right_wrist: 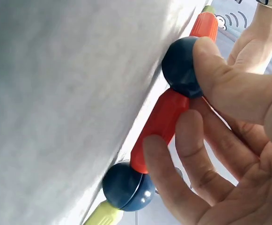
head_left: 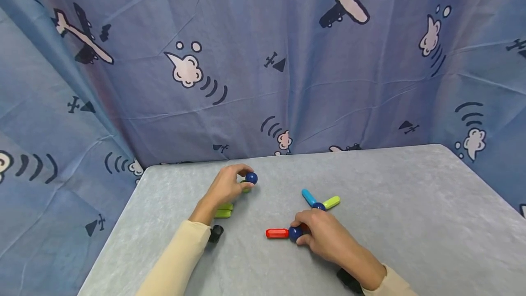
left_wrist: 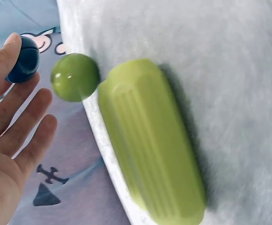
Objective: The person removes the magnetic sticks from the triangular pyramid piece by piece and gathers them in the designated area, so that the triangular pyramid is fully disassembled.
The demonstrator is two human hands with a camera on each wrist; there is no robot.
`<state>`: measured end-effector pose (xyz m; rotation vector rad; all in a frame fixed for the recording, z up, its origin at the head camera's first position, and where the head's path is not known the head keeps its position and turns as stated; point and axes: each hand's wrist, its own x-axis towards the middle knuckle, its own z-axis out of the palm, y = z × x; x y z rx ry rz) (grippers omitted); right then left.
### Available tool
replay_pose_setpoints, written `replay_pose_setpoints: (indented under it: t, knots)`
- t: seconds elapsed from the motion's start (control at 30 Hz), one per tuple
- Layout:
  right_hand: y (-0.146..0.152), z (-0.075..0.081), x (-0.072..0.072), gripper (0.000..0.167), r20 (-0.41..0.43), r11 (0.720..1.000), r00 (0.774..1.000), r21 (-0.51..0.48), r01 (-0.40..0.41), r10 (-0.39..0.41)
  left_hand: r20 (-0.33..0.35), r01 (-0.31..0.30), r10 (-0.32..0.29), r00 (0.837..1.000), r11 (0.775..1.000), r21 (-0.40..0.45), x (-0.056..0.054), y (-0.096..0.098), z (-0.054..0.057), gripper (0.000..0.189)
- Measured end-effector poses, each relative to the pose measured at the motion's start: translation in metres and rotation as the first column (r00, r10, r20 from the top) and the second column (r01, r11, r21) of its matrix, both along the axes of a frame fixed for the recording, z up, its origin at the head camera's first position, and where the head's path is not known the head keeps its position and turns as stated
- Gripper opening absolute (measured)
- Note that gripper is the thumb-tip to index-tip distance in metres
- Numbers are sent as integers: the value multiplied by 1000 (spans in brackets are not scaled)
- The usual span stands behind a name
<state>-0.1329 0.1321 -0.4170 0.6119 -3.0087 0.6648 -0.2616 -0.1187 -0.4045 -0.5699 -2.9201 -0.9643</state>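
On the backdrop cloth (head_left: pixel 246 13) we find printed aeroplanes (head_left: pixel 347 1) and clouds (head_left: pixel 186 71). On the grey table (head_left: pixel 390 182) we see green rods (head_left: pixel 223 214), partly hidden by the left arm (head_left: pixel 201 214), and a green ball (left_wrist: pixel 75 77) near the left hand (head_left: pixel 227 185), whose thumb and finger pinch a blue ball (head_left: pixel 251 177). The right hand (head_left: pixel 324 234) grasps the nearer blue ball (head_left: pixel 295 233) between thumb and fingers; one red rod (head_left: pixel 277 233) points left from it. From above, this hand blocks our view of a second red rod (right_wrist: pixel 161 124), which links to the farther blue ball (head_left: pixel 318 206), where a light-blue rod (head_left: pixel 308 197) and a lime rod (head_left: pixel 332 202) spread outward
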Motion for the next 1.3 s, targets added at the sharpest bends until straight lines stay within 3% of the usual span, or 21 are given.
replay_pose_setpoints:
  t: [0.33, 0.53, 0.7, 0.97, 1.3]
  knots:
    - [1, -1, 1, 28, -108, 999, 994, 38, -3, 7, 4, 73, -73, 997, 993, -94, -9, 6, -5, 35]
    - [1, 1, 0, 25, -34, 999, 999, 43, 16, -14, 49, 130, -124, 991, 982, -139, -16, 11, -5, 36]
    - [1, 1, 1, 25, -15, 999, 1000, 43, 8, -7, 76, 163, -152, 985, 972, -167, -21, 11, -12, 34]
    - [0, 0, 1, 25, -43, 999, 999, 43, 5, -3, 80, 147, -138, 987, 982, -119, -24, 6, -24, 34]
    - [-1, 0, 1, 25, -30, 999, 1000, 36, 9, -8, 95, 133, -124, 988, 987, -92, -23, 5, -24, 39]
